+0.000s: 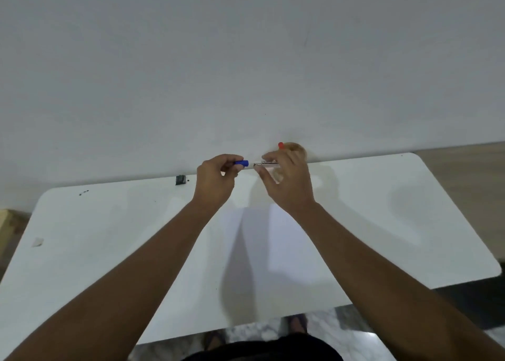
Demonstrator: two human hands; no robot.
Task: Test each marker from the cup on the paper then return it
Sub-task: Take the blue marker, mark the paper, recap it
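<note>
Both hands are raised over the far edge of the white table [95,251]. My left hand [216,180] pinches a blue marker cap [243,163]. A small gap separates the cap from a white marker barrel [266,164], which my right hand [287,180] holds level. Behind my right hand stands a brownish cup [299,149], mostly hidden, with a red-capped marker [281,145] poking up from it. A white sheet of paper [284,240] lies flat on the table under my forearms.
A small black object [180,180] sits at the table's far edge to the left, with a few dark specks [83,192] further left. A small crumpled scrap [37,242] lies near the left edge. A plain wall rises just behind the table.
</note>
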